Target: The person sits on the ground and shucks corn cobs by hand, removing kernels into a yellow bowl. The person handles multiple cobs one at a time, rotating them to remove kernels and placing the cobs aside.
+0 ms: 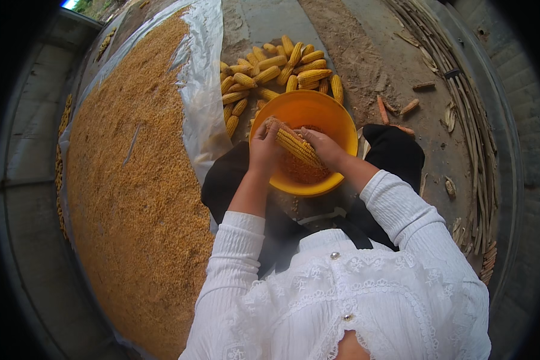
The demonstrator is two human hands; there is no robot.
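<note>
Above a yellow plastic basin (335, 112) I hold a partly shelled ear of corn (298, 146), slanting down to the right. My left hand (265, 146) grips its upper end. My right hand (321, 146) is on the ear's right side, the thumb lying near a strip where kernels are gone and pinkish cob shows. Yellow kernel rows still cover the side towards me. Loose kernels and reddish chaff (303, 171) lie in the bottom of the basin, which stands between my knees. My fingers hide part of the ear.
Beyond the basin lies a pile of unshelled corn ears (274, 67). Left of me, loose kernels (139, 202) are spread over a white plastic sheet (202, 67). Bare cobs (382, 109) lie on the ground at right, near a bundle of long dry stalks (472, 144) along a wall.
</note>
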